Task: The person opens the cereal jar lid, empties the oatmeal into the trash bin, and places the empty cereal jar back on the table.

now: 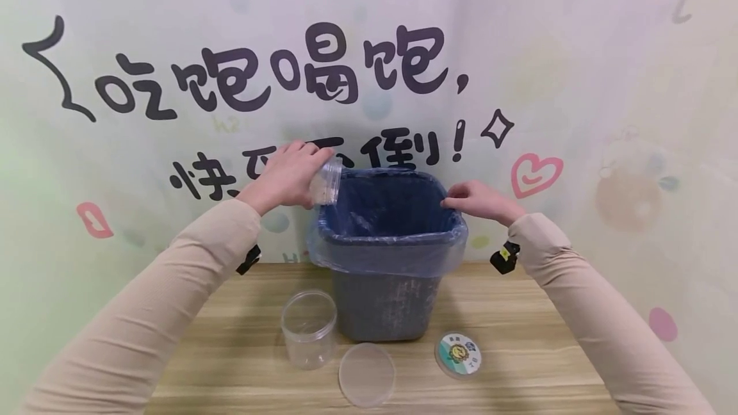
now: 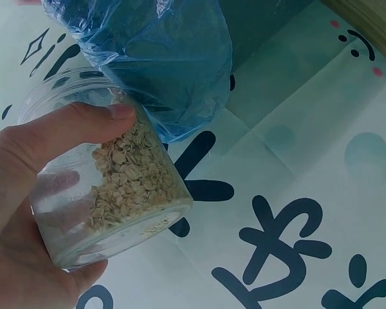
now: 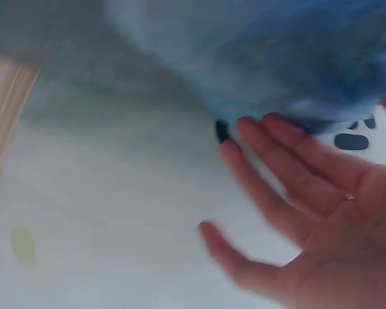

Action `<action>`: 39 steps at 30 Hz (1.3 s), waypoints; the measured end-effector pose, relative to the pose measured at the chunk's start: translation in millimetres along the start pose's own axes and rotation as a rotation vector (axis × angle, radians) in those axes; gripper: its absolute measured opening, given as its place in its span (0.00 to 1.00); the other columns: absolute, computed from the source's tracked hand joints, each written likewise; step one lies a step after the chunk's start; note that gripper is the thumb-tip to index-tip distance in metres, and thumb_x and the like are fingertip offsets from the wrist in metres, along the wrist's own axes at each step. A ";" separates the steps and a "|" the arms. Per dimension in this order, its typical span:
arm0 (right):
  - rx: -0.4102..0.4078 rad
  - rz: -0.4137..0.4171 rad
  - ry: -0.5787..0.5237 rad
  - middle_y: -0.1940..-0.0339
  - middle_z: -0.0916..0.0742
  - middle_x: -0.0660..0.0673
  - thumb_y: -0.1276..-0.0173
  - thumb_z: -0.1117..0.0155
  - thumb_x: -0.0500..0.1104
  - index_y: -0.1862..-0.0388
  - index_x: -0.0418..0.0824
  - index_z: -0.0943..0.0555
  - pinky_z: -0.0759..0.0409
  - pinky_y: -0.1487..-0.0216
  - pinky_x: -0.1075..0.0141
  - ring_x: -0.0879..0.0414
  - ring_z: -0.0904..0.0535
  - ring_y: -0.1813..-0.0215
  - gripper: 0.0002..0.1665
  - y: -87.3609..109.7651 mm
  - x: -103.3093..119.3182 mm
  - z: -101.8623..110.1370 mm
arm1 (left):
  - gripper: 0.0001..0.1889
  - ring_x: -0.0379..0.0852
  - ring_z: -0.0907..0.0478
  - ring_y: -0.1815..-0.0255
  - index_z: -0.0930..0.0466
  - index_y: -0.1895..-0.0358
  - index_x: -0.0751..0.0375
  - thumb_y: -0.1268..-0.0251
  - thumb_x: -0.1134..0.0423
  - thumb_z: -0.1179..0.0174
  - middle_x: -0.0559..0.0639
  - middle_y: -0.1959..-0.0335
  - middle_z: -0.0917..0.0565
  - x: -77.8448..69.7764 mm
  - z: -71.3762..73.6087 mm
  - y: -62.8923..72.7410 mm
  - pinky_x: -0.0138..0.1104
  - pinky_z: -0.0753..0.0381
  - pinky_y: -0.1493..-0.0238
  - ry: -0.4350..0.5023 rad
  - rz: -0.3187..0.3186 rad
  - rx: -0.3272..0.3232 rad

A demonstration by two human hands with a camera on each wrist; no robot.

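Observation:
My left hand grips a clear plastic jar at the bin's left rim. The jar is tilted, its mouth toward the bin, and rolled oats lie along its lower side in the left wrist view. A dark grey bin stands upright, lined with a blue plastic bag folded over its rim. At the right rim is my right hand. Its fingers are extended next to the bag's outside in the blurred right wrist view; its thumb is mostly hidden there.
On the wooden table before the bin are an uncapped clear jar, a translucent round lid and a lid with a printed label. Behind the bin hangs a printed cloth backdrop.

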State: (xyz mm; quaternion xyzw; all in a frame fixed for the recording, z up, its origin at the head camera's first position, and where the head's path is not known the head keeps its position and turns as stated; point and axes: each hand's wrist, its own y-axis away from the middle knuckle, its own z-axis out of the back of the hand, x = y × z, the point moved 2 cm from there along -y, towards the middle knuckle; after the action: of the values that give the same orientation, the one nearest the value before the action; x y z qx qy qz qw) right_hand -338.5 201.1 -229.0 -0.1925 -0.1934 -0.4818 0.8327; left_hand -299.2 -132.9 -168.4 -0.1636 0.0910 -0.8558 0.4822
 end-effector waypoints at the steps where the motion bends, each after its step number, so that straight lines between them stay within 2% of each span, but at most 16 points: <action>1: -0.015 0.033 0.037 0.74 0.20 0.48 0.30 0.43 0.44 0.67 0.35 0.20 0.29 0.66 0.61 0.52 0.27 0.69 0.13 0.0 0.2 -0.1 | 0.50 0.64 0.36 0.39 0.37 0.31 0.63 0.66 0.63 0.22 0.63 0.40 0.28 -0.1 -0.2 -0.5 0.56 0.37 0.38 -0.001 0.002 0.004; 5: -0.060 0.110 0.103 0.79 0.23 0.49 0.32 0.41 0.42 0.72 0.36 0.22 0.32 0.72 0.63 0.56 0.30 0.75 0.12 -0.4 0.4 -1.4 | 0.50 0.64 0.36 0.38 0.37 0.31 0.63 0.66 0.62 0.22 0.64 0.39 0.28 0.2 -0.2 -1.0 0.56 0.37 0.38 -0.002 0.011 0.013; 11: -0.069 0.133 0.141 0.77 0.20 0.48 0.33 0.41 0.42 0.71 0.35 0.20 0.29 0.70 0.63 0.55 0.27 0.74 0.11 -2.2 0.1 1.1 | 0.49 0.64 0.36 0.38 0.36 0.32 0.64 0.65 0.61 0.22 0.64 0.40 0.28 1.0 -0.1 -1.8 0.56 0.36 0.38 0.003 0.017 0.012; 27: -0.012 0.083 0.274 0.78 0.20 0.48 0.35 0.43 0.44 0.72 0.38 0.22 0.30 0.71 0.62 0.53 0.28 0.74 0.11 -6.5 5.8 3.3 | 0.48 0.64 0.35 0.40 0.35 0.33 0.62 0.65 0.62 0.22 0.63 0.41 0.27 -2.0 0.6 -1.6 0.56 0.34 0.40 0.004 0.023 0.012; 39: 0.003 0.053 0.287 0.77 0.20 0.48 0.34 0.43 0.46 0.71 0.39 0.22 0.30 0.70 0.62 0.53 0.27 0.73 0.12 -7.1 5.7 3.8 | 0.50 0.63 0.35 0.41 0.35 0.32 0.60 0.67 0.63 0.21 0.62 0.42 0.27 -11.0 2.4 -6.2 0.54 0.34 0.40 -0.045 0.005 0.032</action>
State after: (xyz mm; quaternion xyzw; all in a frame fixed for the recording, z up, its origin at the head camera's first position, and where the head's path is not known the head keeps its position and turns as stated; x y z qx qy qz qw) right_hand -342.7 195.6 -221.9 -0.1253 -0.0678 -0.4819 0.8646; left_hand -297.9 -120.3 -166.4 -0.1747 0.0670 -0.8521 0.4887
